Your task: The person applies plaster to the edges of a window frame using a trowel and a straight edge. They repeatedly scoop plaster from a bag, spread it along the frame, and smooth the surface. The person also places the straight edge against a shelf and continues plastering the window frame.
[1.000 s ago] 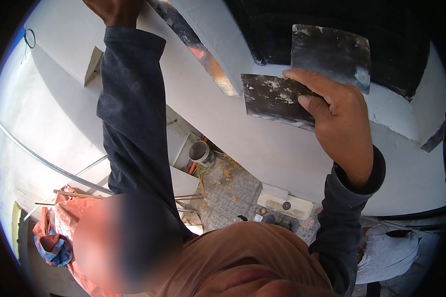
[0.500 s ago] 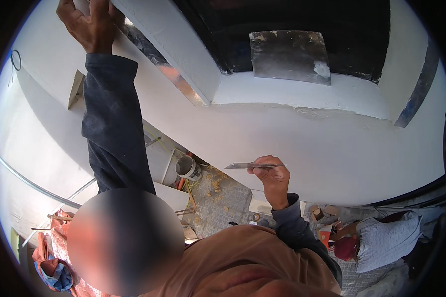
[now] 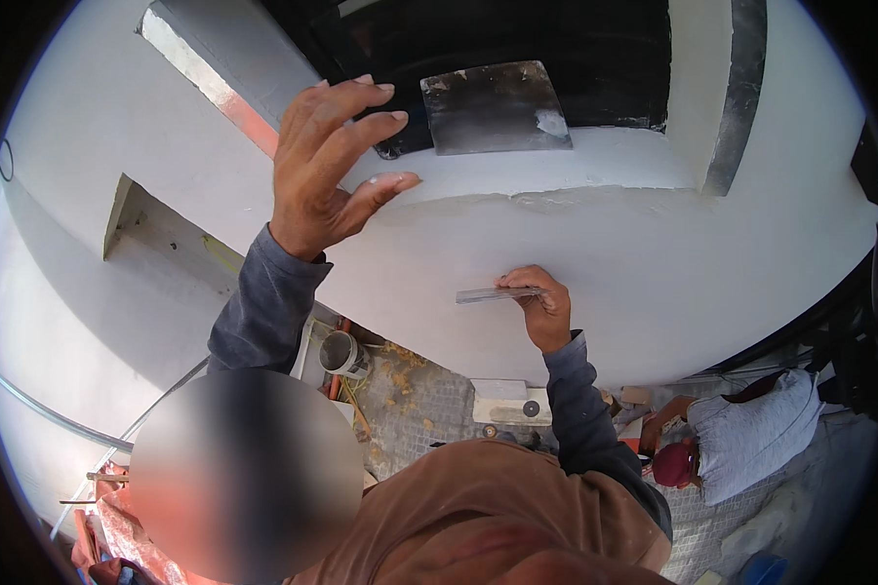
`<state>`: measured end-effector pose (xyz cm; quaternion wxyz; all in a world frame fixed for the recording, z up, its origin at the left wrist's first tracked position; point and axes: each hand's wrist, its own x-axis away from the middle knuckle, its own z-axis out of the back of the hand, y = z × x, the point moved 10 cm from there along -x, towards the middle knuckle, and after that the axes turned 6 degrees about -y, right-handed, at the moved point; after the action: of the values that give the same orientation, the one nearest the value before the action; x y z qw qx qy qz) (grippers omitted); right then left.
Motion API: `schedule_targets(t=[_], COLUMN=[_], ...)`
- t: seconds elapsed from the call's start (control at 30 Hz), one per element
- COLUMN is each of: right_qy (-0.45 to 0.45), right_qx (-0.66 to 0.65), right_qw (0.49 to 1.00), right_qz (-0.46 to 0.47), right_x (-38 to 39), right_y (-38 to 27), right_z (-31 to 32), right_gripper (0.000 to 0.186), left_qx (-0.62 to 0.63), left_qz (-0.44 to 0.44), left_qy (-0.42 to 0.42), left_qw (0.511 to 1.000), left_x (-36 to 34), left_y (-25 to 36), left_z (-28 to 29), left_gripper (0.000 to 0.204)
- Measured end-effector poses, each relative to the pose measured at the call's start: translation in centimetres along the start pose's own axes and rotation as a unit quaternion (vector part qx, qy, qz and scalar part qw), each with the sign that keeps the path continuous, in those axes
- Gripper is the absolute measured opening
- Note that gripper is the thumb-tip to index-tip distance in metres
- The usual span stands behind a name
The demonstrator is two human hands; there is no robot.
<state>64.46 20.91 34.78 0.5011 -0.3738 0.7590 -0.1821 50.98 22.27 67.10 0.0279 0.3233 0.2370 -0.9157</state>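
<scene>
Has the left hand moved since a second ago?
Yes. Against the white ledge, the left hand has moved rightward and down in the view, from well left of it to its left end.

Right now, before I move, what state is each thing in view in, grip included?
Left bare hand: raised, grip open, holding nothing.
Right bare hand: grip closed on the thin grey metal plate.
Thin grey metal plate: held, seen nearly edge-on.
Dark rectangular metal plate: unheld, lower edge at the white ledge, pale smear near one corner.
Round pale bucket: uncovered, contents unclear.
</scene>
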Motion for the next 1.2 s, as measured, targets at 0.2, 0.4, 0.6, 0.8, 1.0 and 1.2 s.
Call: schedule_targets(t=[0.2,0.4,0.6,0.8,1.0,1.2], right_qy=[-0.039,0.010,0.008,0.000,0.096,0.228], right_qx=[0.176,0.182,0.172,0.107,0.042,0.026], right_qw=[0.983,0.982,0.984,0.993,0.994,0.972], right_qz=[-0.034,-0.039,-0.038,-0.054,0.006,0.057], right_x=[-0.5,-0.6,-0.5,-0.3,0.6,0.2], right_y=[-0.1,-0.4,-0.2,0.5,-2.5,-6.5], right_z=[0.3,0.7,0.9,1.3,2.9,4.9], right_gripper=[0.025,0.010,0.010,0.013,0.025,0.033], left_qx=[0.064,0.071,0.073,0.047,0.095,0.112], left_qz=[0.085,0.118,0.091,0.054,0.050,0.072], left_qy=[-0.067,-0.043,-0.038,-0.009,0.002,0.011], left_qw=[0.992,0.990,0.992,0.997,0.994,0.991], left_x=[-0.4,-1.1,-1.3,-1.9,-1.5,-0.7], left_y=[4.3,4.1,5.4,6.0,5.9,5.9], left_z=[-8.2,-8.3,-8.6,-8.4,-8.8,-8.7], left_gripper=[0.051,0.037,0.029,0.026,0.024,0.024])
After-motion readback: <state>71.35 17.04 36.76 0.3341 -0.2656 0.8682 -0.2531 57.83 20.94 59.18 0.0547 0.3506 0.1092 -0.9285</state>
